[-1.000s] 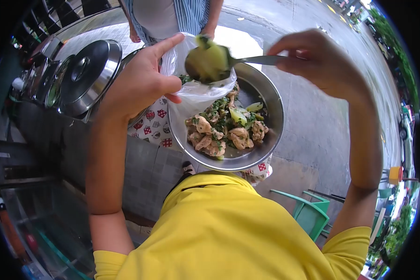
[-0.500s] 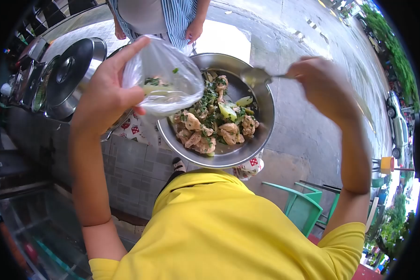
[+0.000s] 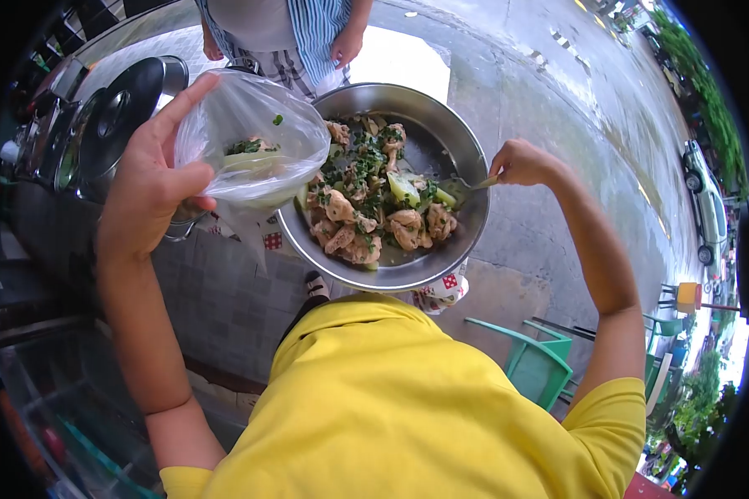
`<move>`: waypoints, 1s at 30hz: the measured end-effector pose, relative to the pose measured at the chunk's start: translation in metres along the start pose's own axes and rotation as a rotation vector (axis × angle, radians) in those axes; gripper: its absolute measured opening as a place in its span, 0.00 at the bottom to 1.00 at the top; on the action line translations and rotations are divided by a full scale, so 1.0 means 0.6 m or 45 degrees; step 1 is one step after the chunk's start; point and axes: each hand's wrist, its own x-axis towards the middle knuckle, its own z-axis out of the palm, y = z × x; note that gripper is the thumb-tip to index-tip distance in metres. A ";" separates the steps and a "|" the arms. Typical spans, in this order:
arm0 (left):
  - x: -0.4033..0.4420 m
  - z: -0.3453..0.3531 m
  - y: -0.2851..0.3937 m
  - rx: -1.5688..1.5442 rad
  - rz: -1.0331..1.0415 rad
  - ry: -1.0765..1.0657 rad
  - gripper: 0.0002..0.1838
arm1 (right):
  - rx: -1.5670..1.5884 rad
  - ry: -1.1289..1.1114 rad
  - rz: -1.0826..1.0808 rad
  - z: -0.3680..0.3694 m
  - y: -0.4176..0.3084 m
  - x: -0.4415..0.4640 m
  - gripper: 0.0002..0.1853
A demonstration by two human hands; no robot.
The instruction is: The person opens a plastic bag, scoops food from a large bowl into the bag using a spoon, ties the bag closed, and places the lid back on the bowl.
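Note:
My left hand (image 3: 160, 162) grips the rim of a clear plastic bag (image 3: 254, 133), held up at the left edge of a round metal pan. Some broth, greens and pale pieces lie inside the bag. The pan (image 3: 472, 229) holds chicken pieces (image 3: 339, 212), chopped leafy greens (image 3: 359, 173) and pale green vegetable chunks (image 3: 404, 190). At the pan's right rim, my right hand (image 3: 520, 163) is closed on the handle of a metal spoon (image 3: 466, 186). The spoon's bowl is down among the food at the right side, partly hidden.
Lidded pots (image 3: 129, 108) stand at the left. Across the pan is a person in a striped shirt (image 3: 316, 33), arms lowered. A green plastic chair (image 3: 537, 366) is at the lower right. Beyond it a parked car (image 3: 704, 204) stands by the wet street.
My right hand has lowered and come slightly left, taking the spoon from above the pan's rim down into the food. My left hand and the bag have shifted left, away from the pan's middle.

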 end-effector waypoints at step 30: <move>-0.007 0.017 0.013 -0.056 0.021 -0.014 0.42 | 1.377 0.139 0.060 0.070 0.082 -0.065 0.12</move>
